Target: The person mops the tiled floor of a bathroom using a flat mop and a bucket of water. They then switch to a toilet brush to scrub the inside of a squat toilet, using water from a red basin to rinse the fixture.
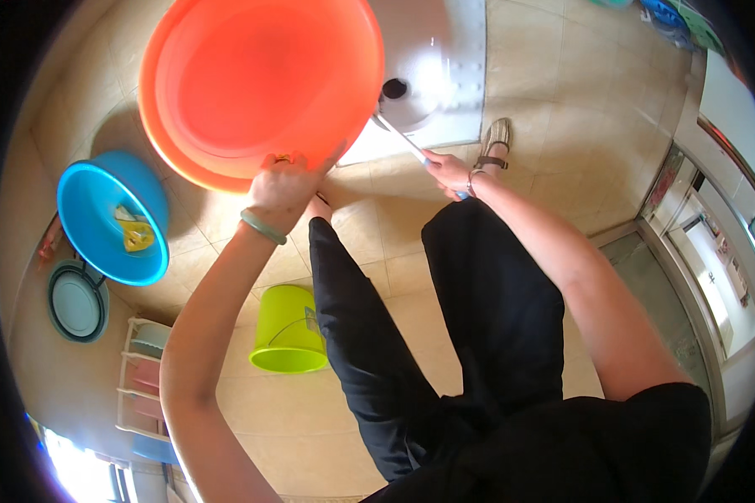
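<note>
A large orange basin (256, 71) is tilted up in front of me, its open inside toward me. My left hand (283, 189) is closed on its near rim. In my right hand (451, 173) is a long-handled brush (404, 141), white with a bluish grip end. The brush reaches left to the basin's right edge; its head is mostly hidden there. Behind the basin lies a white squat toilet (453, 92) with a dark drain hole, partly covered by the basin.
On the left stands a blue basin (113, 222) with a yellow packet (137, 235) inside. A grey-blue basin (77, 300) and a white rack (126, 377) are by the left wall. A lime-green bucket (287, 331) lies near my left leg. A glass-panelled door (671, 293) is at right.
</note>
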The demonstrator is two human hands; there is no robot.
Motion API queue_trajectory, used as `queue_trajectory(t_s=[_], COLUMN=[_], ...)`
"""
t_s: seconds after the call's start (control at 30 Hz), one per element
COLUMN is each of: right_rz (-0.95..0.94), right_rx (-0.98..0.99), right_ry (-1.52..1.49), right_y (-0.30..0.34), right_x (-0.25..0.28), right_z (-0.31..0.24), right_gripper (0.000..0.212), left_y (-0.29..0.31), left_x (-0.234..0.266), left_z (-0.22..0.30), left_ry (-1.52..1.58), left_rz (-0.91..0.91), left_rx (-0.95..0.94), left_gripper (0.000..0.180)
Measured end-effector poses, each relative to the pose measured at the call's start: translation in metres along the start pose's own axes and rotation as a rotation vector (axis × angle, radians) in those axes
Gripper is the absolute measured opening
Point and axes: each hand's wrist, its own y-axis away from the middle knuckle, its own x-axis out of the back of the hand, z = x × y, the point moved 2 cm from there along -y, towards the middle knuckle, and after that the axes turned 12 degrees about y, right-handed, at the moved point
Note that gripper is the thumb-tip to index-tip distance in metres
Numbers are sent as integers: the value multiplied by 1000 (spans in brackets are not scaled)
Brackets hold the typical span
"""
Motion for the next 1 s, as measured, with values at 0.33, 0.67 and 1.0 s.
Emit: queue_trajectory(t_s=[0.33,0.67,1.0], right_rz=[278,313,61], right_rx=[186,76,66], right_ry=[785,1275,143], right_y=[-27,5,-6], right_x=[19,92,18], right_z=[43,90,40], right_gripper=[52,50,56], left_y=[-17,-35,-21], left_x=[6,27,18], left_z=[11,22,16], left_ry=[-1,-36,-28], left_rz=[-59,-59,-55], left_rx=[3,-49,-19], left_gripper=[73,74,73])
